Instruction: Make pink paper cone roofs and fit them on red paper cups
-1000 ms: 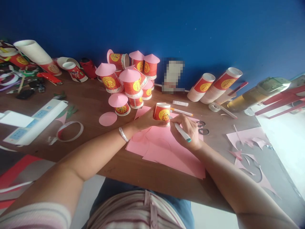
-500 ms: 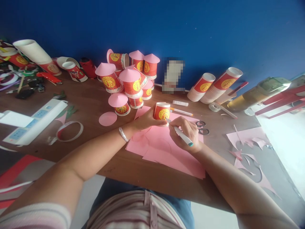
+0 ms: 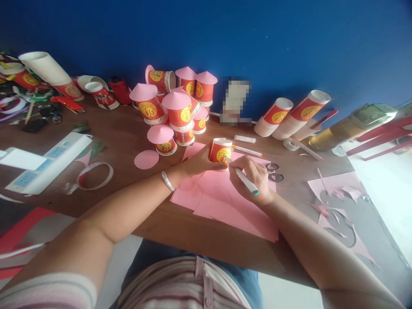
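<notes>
My left hand point(image 3: 202, 161) is wrapped round the lower left of a red paper cup point(image 3: 221, 151) with a yellow emblem, its white rim up. In my right hand point(image 3: 252, 176) is a white marker pen point(image 3: 246, 182) with a green end. The pen's front end points at the right side of the cup; whether its tip touches, I cannot tell. Under both hands lie pink paper sheets point(image 3: 222, 201). A pink paper disc point(image 3: 146, 159) rests on the table left of the cup. Scissors point(image 3: 275, 177), partly hidden, lie just beyond my right hand.
Several red cups with pink cone roofs point(image 3: 176, 103) are piled at the back. Cup stacks point(image 3: 280, 115) lean by the blue wall. An orange-capped marker point(image 3: 247, 150), a tape roll point(image 3: 291, 144), a power strip point(image 3: 48, 161) and pink scraps point(image 3: 334, 214) lie around.
The pen's front end has shifted slightly upward along the cup's side. Both hands keep their grips, and the view has moved a little.
</notes>
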`<action>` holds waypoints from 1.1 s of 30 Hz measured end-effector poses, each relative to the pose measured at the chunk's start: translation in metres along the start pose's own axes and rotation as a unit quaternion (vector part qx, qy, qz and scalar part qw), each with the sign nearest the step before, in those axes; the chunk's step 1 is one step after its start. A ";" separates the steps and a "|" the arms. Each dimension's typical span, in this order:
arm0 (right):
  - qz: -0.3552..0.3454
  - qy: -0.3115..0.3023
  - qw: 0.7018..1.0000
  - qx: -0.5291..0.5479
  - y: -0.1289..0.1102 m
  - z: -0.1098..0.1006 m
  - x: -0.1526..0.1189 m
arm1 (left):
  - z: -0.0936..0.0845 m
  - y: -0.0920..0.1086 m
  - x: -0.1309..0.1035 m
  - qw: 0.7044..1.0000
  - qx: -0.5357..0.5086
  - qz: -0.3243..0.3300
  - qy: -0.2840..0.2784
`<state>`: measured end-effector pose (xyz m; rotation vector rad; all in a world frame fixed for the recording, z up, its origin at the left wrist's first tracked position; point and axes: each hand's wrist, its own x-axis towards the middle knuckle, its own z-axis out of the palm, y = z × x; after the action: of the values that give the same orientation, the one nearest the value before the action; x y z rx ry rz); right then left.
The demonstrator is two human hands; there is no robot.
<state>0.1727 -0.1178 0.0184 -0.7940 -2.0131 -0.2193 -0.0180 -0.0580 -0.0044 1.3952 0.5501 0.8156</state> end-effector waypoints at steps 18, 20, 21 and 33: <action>0.003 -0.021 1.000 0.023 0.001 0.002 -0.002 | 0.006 0.005 -0.002 1.000 -0.009 -0.017 0.024; 0.002 -0.025 0.999 0.026 0.000 0.002 -0.001 | 0.006 0.006 -0.002 1.000 -0.012 -0.014 0.019; 0.001 -0.025 0.999 0.026 0.000 0.002 -0.001 | 0.007 0.007 -0.002 1.000 -0.012 -0.012 0.014; -0.004 -0.030 0.999 0.021 -0.001 0.000 -0.001 | 0.005 0.004 0.000 1.000 -0.023 -0.001 0.019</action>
<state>0.1724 -0.1187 0.0174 -0.7745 -2.0714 -0.1583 -0.0151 -0.0611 0.0002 1.3388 0.5581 0.8496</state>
